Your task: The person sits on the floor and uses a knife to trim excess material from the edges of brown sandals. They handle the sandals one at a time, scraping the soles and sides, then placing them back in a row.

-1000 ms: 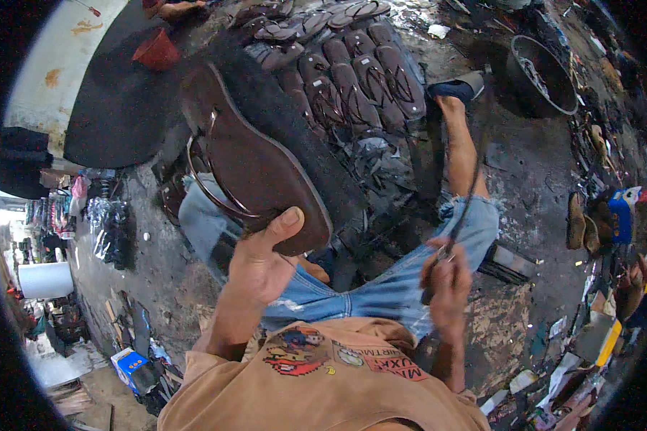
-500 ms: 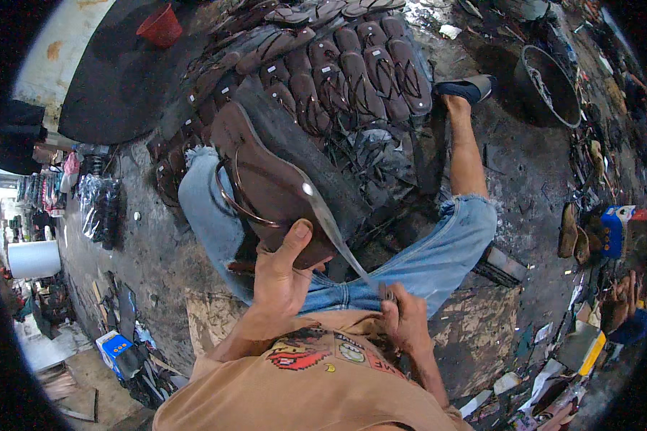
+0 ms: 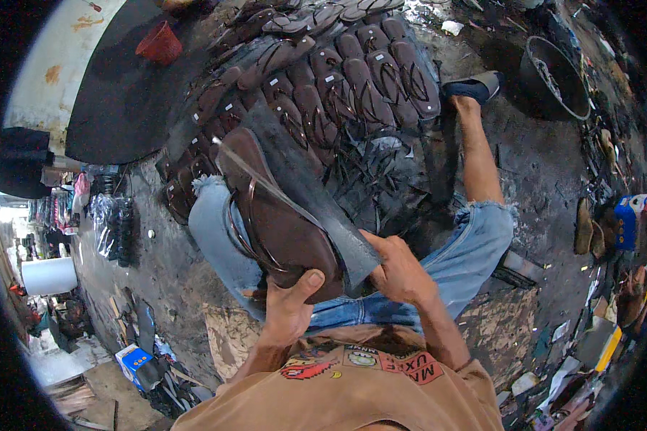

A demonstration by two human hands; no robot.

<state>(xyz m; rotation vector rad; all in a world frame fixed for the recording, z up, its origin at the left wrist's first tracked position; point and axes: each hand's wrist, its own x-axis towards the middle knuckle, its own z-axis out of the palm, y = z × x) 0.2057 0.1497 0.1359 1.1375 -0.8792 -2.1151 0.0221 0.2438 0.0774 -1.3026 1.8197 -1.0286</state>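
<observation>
My left hand [image 3: 289,305] grips the near end of a dark brown flip-flop [image 3: 284,226], thumb on top. The sandal is tilted over my left thigh, with its shiny straps looped out to the left. My right hand [image 3: 401,271] is closed at the near end of a long grey knife [image 3: 354,260]. Its blade reaches up and left across the sandal, with the thin tip past the far part; its handle is hidden in my fingers. A dark slab [image 3: 287,147] lies behind the sandal, between my legs.
Rows of brown flip-flops [image 3: 366,82] cover the floor ahead, with black offcuts [image 3: 381,172] nearer me. A red basket [image 3: 158,43] stands at the far left, a dark tub [image 3: 553,79] at the far right. Blue boxes [image 3: 629,221] and scraps lie at both sides.
The knife has swung from beside the sandal's right edge to across it, its tip now far up and left. My right hand has moved up and forward; the sandal has shifted down and right.
</observation>
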